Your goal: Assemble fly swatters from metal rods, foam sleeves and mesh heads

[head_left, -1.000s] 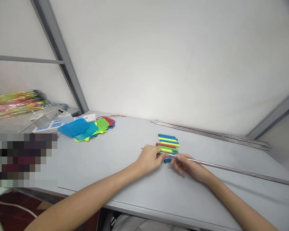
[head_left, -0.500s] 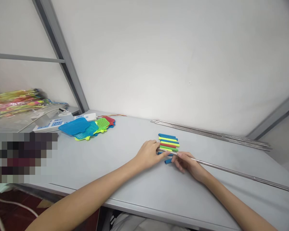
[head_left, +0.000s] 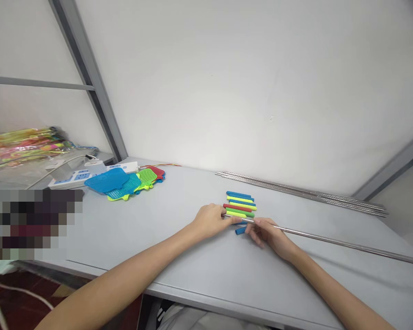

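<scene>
My left hand (head_left: 211,220) is closed around the near end of a thin metal rod (head_left: 316,236), its thumb along the rod. Farther along, my right hand (head_left: 266,231) pinches the same rod between thumb and fingers, the other fingers curled loosely below. The rod slants off past the right edge of the view. Beside my hands lie several coloured tubes: a red tube (head_left: 239,207), a green tube (head_left: 249,214) and a yellow tube (head_left: 234,213) among them. One blue tube (head_left: 240,231) sits nearest me, by my right fingertips, partly covered.
A bundle of metal rods (head_left: 303,192) lies along the wall at the right. Fly swatter heads (head_left: 106,180) in several colours are heaped at the left by a white power strip (head_left: 67,183). Bagged colourful goods (head_left: 24,144) lie farther left. The grey table (head_left: 179,270) ends in front of me.
My left hand has shifted slightly left, showing more of the red and yellow tubes. The rod's far end has risen a little at the right edge. My right hand stays nearly in place.
</scene>
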The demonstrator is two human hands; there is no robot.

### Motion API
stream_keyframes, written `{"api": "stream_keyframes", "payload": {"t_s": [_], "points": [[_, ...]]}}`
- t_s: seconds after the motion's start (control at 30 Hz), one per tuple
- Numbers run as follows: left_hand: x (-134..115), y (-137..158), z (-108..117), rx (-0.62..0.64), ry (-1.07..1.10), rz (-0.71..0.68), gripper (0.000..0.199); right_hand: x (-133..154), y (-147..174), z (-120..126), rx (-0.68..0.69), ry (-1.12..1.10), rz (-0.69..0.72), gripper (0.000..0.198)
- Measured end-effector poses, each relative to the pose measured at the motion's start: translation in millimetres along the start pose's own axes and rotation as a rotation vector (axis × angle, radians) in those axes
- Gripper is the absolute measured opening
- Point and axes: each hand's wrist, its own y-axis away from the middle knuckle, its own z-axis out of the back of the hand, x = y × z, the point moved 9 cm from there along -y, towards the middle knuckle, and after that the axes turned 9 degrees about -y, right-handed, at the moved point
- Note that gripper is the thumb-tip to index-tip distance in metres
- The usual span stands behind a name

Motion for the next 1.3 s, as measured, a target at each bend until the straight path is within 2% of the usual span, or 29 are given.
{"api": "stream_keyframes", "payload": {"t_s": [0.3,0.47,0.77,1.3], "points": [[-2.7,4.8,-3.5,0.011,-0.029,0.0,0.064,3.6,6.4,-5.9,0.042,0.075,-0.033,0.037],[-5.4,6.0,-6.3,0.006,-0.015,-0.049,0.062,3.9,8.5,-7.8,0.044,0.098,-0.064,0.035],[-11.0,10.3,-4.0,-0.007,-0.005,-0.073,0.051,6.6,9.1,-9.6,0.034,0.123,-0.05,0.035],[-13.1,12.1,-4.8,-0.061,-0.015,-0.098,0.047,6.5,8.7,-10.9,0.055,0.118,-0.033,0.034]]}}
